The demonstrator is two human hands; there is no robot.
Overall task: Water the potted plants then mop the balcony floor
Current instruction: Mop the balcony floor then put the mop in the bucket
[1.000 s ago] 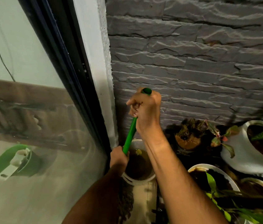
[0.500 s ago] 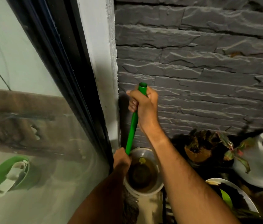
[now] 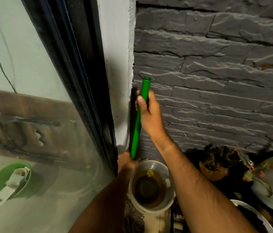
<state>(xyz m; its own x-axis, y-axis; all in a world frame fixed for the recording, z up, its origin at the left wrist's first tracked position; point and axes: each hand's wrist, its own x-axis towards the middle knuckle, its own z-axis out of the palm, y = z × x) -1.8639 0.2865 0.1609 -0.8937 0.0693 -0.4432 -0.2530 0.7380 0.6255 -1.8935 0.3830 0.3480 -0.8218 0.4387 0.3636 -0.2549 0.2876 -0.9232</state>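
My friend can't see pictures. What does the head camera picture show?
Two hands hold a green mop handle upright in a corner: the right hand near its top, the left hand lower down. Below sits a white bucket of brownish water, with potted plants by the grey stone wall.

A dark grey stone-clad wall [image 3: 216,73] fills the right side, meeting a white plastered pillar [image 3: 115,64] — beside that runs a black door frame [image 3: 75,64]. Behind the glass pane [image 3: 31,132] sits a green bucket [image 3: 3,182] — a white wringer in it.
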